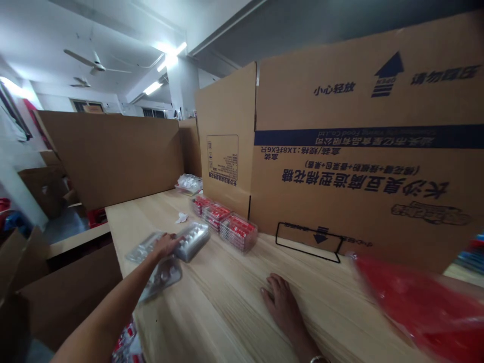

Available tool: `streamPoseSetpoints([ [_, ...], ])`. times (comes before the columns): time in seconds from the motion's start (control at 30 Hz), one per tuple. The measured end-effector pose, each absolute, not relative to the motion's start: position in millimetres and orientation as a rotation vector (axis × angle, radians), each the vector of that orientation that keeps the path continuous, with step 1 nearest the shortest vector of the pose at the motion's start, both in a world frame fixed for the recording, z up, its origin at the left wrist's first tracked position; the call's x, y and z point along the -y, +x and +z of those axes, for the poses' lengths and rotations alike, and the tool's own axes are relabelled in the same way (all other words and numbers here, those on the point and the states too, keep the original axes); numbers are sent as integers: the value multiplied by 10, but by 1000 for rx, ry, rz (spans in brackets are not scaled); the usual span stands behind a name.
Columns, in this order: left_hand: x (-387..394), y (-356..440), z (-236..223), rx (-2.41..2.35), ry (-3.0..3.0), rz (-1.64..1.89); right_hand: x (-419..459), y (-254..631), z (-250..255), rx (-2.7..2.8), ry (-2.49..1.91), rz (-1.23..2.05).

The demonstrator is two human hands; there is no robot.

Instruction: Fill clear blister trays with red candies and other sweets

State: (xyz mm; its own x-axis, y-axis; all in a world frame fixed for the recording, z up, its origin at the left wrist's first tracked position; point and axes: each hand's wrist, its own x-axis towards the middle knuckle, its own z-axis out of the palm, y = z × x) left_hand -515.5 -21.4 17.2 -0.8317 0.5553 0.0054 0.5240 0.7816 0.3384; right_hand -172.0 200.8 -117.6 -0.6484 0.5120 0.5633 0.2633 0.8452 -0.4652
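Observation:
My left hand [166,245] reaches across the left part of the table, its fingers stretched out over clear plastic trays. Its fingertips touch the near end of a neat tray stack [192,242]. More clear trays [163,275] lie under and beside the wrist, close to the table's left edge. I cannot see the fingers lifting any tray. My right hand [282,302] rests on the bare wood near the table's front, fingers loosely apart, holding nothing. Beyond the hands stands a row of clear packs with red-and-white contents [238,232].
Large cardboard boxes [321,166] wall the table's far side. Another box [117,156] stands at the back left. A blurred red plastic bag [419,302] lies at right. A crumpled white scrap [182,218] and a clear plastic bundle [189,183] are on the table [227,297].

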Motion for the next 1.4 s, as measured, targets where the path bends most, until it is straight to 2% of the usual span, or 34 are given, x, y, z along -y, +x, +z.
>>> streamPoseSetpoints([
  [0.33,-123,-3851,114,-2722,1117,383,-1868,-1558,-907,2085,-652,676],
  [0.53,-365,-2616,-75,-2544,1307,473,-1138,-980,-564,2372,-426,321],
  [0.7,-465,-1761,-156,-2228,1551,731,-907,-57,-606,2423,-721,169],
  [0.83,-392,-1693,-60,-2167,1660,755,-760,756,-569,2415,-878,178],
  [0.93,-359,-1864,-55,-2338,1758,344,-560,1155,-474,2393,-957,208],
  [1.1,-396,-1984,-224,-2241,1978,117,-184,1488,-339,2417,-1030,289],
  [1.4,-618,-1525,-258,-2155,2406,66,285,2036,-235,2349,-1032,495],
])
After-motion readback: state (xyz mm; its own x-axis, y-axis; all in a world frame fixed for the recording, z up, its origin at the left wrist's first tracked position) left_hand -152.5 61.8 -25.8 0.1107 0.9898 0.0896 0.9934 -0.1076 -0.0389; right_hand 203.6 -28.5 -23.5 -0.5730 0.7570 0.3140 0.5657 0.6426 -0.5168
